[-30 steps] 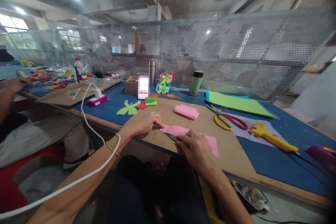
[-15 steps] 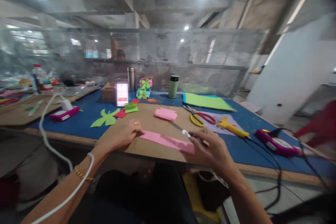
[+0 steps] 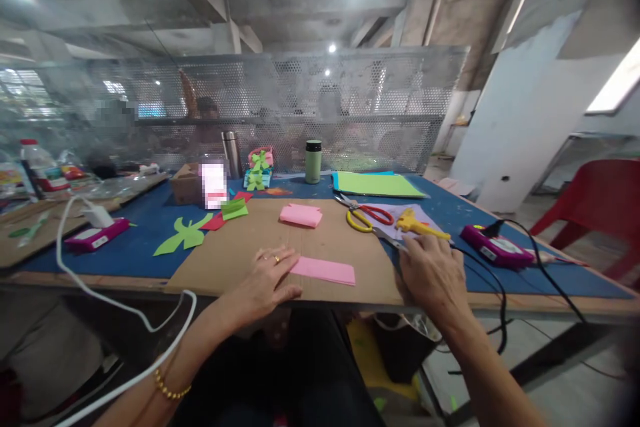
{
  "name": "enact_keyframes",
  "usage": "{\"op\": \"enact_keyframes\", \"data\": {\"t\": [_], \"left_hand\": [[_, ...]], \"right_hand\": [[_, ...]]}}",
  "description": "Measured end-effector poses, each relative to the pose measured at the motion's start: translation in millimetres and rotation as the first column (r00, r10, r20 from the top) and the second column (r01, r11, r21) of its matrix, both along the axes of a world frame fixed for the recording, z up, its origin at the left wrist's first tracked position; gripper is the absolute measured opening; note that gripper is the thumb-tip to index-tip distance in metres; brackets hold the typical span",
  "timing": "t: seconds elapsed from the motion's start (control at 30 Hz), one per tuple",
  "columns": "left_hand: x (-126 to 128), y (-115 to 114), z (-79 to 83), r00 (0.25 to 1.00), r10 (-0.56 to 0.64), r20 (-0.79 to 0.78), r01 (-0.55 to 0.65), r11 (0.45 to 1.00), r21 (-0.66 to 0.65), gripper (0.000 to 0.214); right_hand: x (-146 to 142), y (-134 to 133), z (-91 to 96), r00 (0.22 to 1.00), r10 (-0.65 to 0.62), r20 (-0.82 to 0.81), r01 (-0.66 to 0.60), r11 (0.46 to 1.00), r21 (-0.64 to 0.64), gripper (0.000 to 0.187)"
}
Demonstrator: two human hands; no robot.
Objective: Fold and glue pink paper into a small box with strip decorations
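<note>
the left hand (image 3: 267, 277) covers one end of a pink strip (image 3: 327, 271), while the right hand (image 3: 433, 270) conceals the handle of a metal-bladed tool (image 3: 390, 239). both forearms exit the bottom edge. pixelation masks a pale upright object (image 3: 214, 185) before the cardboard box (image 3: 185, 185); a red chair (image 3: 585, 200) is cropped at right. shapes behind the perforated screen (image 3: 285, 93) are too blurred to identify.

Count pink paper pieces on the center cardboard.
2: a folded piece toward the back of the cardboard, and a strip at the left hand. Others could be hidden underneath.
</note>
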State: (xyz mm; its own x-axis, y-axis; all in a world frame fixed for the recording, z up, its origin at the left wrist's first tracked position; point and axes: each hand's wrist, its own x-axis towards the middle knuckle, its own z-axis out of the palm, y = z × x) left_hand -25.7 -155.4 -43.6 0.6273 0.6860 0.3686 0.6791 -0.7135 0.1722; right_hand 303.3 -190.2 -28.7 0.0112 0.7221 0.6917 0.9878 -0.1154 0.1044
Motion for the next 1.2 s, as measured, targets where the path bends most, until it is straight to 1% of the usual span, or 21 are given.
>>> {"op": "enact_keyframes", "data": {"t": [0.03, 0.07, 0.1, 0.13, 0.17, 0.2, 0.23, 0.27, 0.33, 0.4, 0.5, 0.6, 0.7, 0.8, 0.87, 0.97, 1.07, 1.13, 1.2], "left_hand": [[1, -1, -2.7, 1.000, 0.011, 0.001, -0.011, 1.000, 0.015, 0.051], [1, -3, -5.4, 1.000, 0.019, 0.007, -0.019, 0.999, 0.044, 0.048], [0, -4, -8.1, 1.000, 0.023, 0.014, -0.024, 0.996, 0.080, 0.046], [-1, -6, -10.6, 1.000, 0.021, 0.021, -0.023, 0.993, 0.119, 0.044], [-3, -8, -13.0, 1.000, 0.016, 0.025, -0.020, 0.987, 0.157, 0.044], [-5, -11, -15.0, 0.999, 0.008, 0.031, -0.014, 0.981, 0.191, 0.045], [-8, -13, -16.8, 0.999, 0.000, 0.036, -0.008, 0.976, 0.219, 0.046], [-10, -15, -18.3, 0.999, -0.009, 0.042, -0.002, 0.970, 0.244, 0.047], [-13, -20, -19.9, 0.998, -0.032, 0.060, 0.013, 0.956, 0.293, 0.046], [-14, -23, -19.8, 0.995, -0.062, 0.073, 0.033, 0.936, 0.350, 0.037], [-12, -26, -16.6, 0.994, -0.096, 0.056, 0.064, 0.904, 0.423, 0.026], [-11, -27, -12.2, 0.995, -0.104, 0.005, 0.091, 0.890, 0.447, 0.022], [-14, -31, -8.6, 0.992, -0.122, -0.032, 0.123, 0.881, 0.457, 0.025], [-17, -36, -5.2, 0.989, -0.144, -0.018, 0.136, 0.876, 0.462, 0.031], [-19, -36, -2.4, 0.987, -0.163, 0.012, 0.140, 0.881, 0.453, 0.033], [-22, -32, 2.2, 0.978, -0.198, 0.059, 0.158, 0.902, 0.403, 0.035], [-28, -28, 6.7, 0.966, -0.231, 0.118, 0.178, 0.920, 0.349, 0.035], [-34, -28, 10.7, 0.965, -0.192, 0.177, 0.139, 0.951, 0.275, 0.033], [-43, -27, 16.8, 0.968, -0.063, 0.243, 0.028, 0.989, 0.144, 0.030]], "right_hand": [[-12, -4, 1.3, 0.993, 0.118, -0.010, -0.118, 0.993, 0.002, 0.019], [-25, -8, 1.8, 0.961, 0.276, -0.026, -0.276, 0.961, -0.013, 0.018], [-39, -12, 1.1, 0.901, 0.431, -0.043, -0.433, 0.899, -0.070, 0.017], [-52, -16, -0.7, 0.845, 0.530, -0.070, -0.535, 0.837, -0.115, 0.016], [-65, -20, -3.6, 0.804, 0.588, -0.090, -0.594, 0.790, -0.148, 0.019], [-75, -24, -7.3, 0.780, 0.616, -0.104, -0.624, 0.761, -0.177, 0.026], [-82, -26, -11.5, 0.767, 0.633, -0.105, -0.641, 0.749, -0.170, 0.033], [-87, -28, -15.7, 0.764, 0.638, -0.100, -0.645, 0.749, -0.152, 0.035], [-88, -31, -22.7, 0.759, 0.646, -0.086, -0.651, 0.750, -0.114, 0.028], [-83, -31, -25.5, 0.746, 0.660, -0.092, -0.666, 0.739, -0.102, 0.021], [-73, -30, -21.4, 0.720, 0.680, -0.137, -0.694, 0.709, -0.126, 0.021], [-68, -28, -14.6, 0.707, 0.685, -0.176, -0.707, 0.687, -0.165, 0.022], [-66, -26, -13.0, 0.700, 0.692, -0.176, -0.714, 0.673, -0.191, 0.021], [-65, -25, -17.1, 0.699, 0.700, -0.146, -0.714, 0.675, -0.183, 0.022], [-65, -25, -20.8, 0.707, 0.696, -0.128, -0.707, 0.688, -0.165, 0.024], [-64, -24, -24.8, 0.718, 0.688, -0.103, -0.696, 0.706, -0.131, 0.029], [-63, -22, -27.2, 0.710, 0.699, -0.087, -0.704, 0.700, -0.118, 0.030], [-62, -21, -28.4, 0.700, 0.708, -0.094, -0.714, 0.691, -0.116, 0.027], [-62, -21, -29.2, 0.696, 0.711, -0.101, -0.718, 0.686, -0.113, 0.024]]}}
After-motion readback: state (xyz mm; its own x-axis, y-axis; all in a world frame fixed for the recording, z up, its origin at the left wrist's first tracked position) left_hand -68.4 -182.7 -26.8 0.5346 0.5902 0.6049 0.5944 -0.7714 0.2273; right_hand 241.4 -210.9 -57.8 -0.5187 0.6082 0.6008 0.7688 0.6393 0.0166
